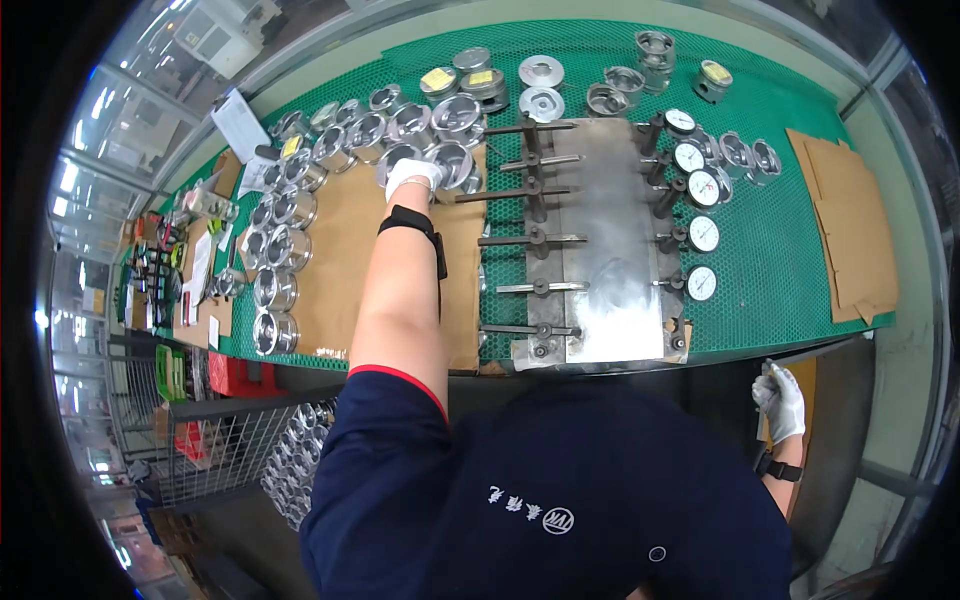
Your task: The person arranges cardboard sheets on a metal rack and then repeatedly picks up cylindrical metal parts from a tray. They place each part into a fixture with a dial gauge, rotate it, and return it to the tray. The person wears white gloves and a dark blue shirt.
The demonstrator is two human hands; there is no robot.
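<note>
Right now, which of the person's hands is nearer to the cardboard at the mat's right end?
Right. The right hand is off the green mat, in front of the cardboard; the left hand is far away, beyond the steel plate, at the pistons.

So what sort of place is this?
Probably a machine-parts workshop with a measuring bench: rows of piston-like metal parts, a line of dial gauges, and a flat metal plate between clamp-like fixtures.

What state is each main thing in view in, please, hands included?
left hand: gloved, at the pistons, grip hidden
right hand: gloved, fingers bent
dial gauges: mounted, readings too small to tell
metal plate: lying flat
brown sheet: flat, partly covered
cardboard: lying flat
green mat: spread out
</note>
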